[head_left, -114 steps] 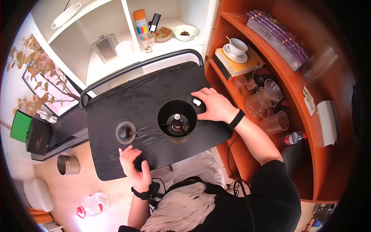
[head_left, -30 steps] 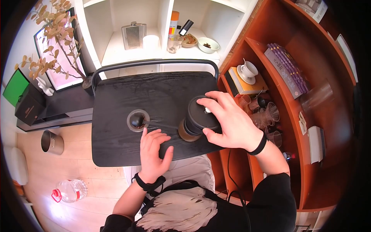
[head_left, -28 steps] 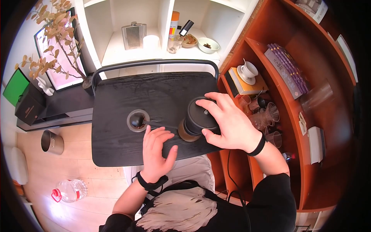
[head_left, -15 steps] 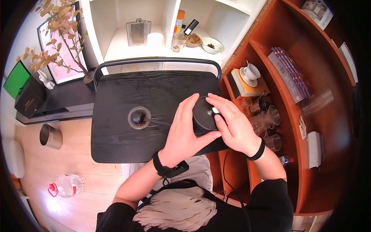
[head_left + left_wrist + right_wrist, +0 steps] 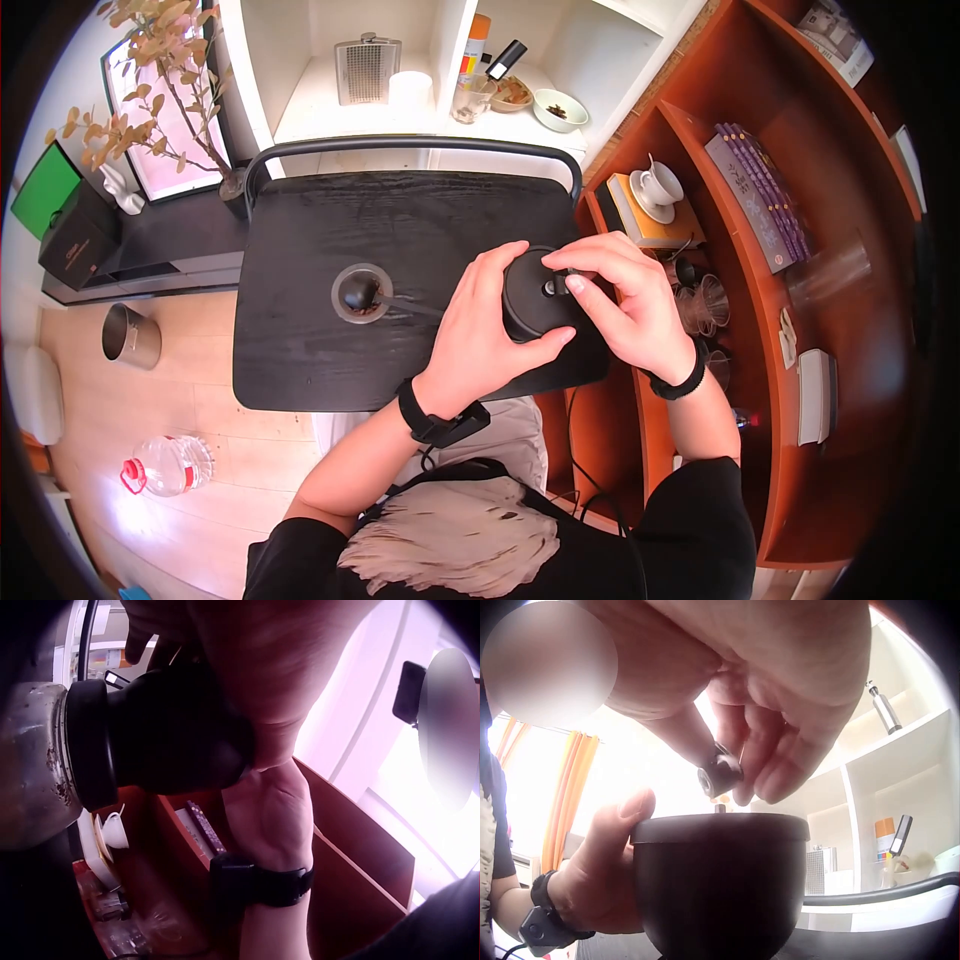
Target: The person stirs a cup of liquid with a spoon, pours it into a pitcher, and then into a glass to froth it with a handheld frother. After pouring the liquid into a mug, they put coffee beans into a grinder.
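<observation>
A manual coffee grinder stands near the table's right front, black body with a round lid on top. In the left wrist view its lower part is a clear glass jar with brown specks. My left hand wraps round the body, thumb along the lid's near edge. My right hand pinches a small metal nut-like piece between thumb and fingers. It hovers just above the short shaft in the lid's middle. A glass dish with brown bits and a black long-handled spoon-like piece lies left.
The black table has a metal rail at its far edge. White shelves stand beyond it. On the right, an orange-brown shelf bears books, a cup and glassware. A water bottle stands on the floor.
My left hand has come from beside the dish to hold the grinder. My right hand has gone from spreading over the lid to pinching the small metal piece above its middle.
</observation>
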Demonstrator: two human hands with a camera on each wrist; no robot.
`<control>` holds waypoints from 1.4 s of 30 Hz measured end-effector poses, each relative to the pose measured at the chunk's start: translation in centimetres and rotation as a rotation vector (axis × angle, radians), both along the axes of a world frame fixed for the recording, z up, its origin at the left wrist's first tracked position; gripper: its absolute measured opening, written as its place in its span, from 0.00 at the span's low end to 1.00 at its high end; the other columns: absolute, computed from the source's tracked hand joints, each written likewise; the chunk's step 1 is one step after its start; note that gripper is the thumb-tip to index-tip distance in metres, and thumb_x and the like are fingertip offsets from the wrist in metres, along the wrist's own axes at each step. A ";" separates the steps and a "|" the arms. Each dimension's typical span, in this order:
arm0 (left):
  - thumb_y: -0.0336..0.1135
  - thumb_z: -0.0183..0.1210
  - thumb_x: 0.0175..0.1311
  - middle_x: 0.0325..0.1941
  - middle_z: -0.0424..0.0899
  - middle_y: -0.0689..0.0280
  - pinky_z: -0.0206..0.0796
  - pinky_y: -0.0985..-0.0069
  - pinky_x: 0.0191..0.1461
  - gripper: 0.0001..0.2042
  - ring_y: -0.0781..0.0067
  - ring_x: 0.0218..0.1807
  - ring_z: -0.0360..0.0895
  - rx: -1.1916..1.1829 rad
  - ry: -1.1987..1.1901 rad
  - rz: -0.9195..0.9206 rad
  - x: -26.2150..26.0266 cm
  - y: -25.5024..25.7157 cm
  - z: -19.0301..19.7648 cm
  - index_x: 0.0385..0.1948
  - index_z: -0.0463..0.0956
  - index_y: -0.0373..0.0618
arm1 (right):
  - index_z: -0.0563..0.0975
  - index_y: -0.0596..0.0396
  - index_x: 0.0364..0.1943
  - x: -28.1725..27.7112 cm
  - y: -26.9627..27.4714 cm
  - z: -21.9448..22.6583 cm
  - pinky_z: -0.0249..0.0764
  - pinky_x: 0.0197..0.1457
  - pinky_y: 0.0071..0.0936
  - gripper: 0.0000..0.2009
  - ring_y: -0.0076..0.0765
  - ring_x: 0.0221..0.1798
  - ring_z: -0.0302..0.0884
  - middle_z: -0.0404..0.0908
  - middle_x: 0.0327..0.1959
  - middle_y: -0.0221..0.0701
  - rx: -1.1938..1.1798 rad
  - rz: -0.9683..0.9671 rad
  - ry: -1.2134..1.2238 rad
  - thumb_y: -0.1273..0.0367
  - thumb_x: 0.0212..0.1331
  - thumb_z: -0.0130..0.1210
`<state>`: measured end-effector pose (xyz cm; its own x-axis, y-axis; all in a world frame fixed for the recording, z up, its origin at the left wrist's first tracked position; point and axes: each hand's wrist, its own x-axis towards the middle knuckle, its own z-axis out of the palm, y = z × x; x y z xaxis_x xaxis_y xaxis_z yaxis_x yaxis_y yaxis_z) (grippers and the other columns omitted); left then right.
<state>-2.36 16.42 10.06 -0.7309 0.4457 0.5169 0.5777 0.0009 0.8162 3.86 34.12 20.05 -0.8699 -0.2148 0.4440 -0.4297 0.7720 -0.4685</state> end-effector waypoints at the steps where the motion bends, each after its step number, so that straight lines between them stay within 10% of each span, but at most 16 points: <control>1: 0.44 0.78 0.47 0.61 0.75 0.51 0.67 0.59 0.68 0.44 0.49 0.63 0.76 0.007 0.006 0.006 0.0 0.1 -0.1 0.67 0.64 0.39 | 0.85 0.53 0.50 0.1 -0.2 0.1 0.79 0.49 0.30 0.12 0.37 0.42 0.83 0.86 0.45 0.35 0.002 0.003 -0.002 0.77 0.64 0.59; 31: 0.48 0.80 0.44 0.64 0.75 0.47 0.56 0.48 0.78 0.50 0.43 0.66 0.74 -0.110 0.147 0.065 0.1 -0.6 -0.3 0.68 0.62 0.33 | 0.80 0.54 0.48 -1.5 -1.6 1.3 0.77 0.51 0.40 0.13 0.49 0.47 0.78 0.80 0.42 0.37 0.268 0.095 -0.128 0.73 0.59 0.63; 42: 0.51 0.80 0.44 0.66 0.75 0.54 0.44 0.47 0.84 0.43 0.48 0.76 0.64 -0.349 0.204 0.095 -0.6 -1.7 -4.2 0.61 0.73 0.35 | 0.73 0.58 0.43 -2.1 2.7 -0.1 0.71 0.44 0.25 0.06 0.27 0.40 0.72 0.73 0.37 0.30 -0.177 -0.071 -0.245 0.76 0.65 0.49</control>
<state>-2.96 14.67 5.90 -0.6753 0.5554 0.4853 0.7118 0.3185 0.6260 1.73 36.84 19.91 -0.9657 -0.0877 0.2443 -0.2352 0.6932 -0.6813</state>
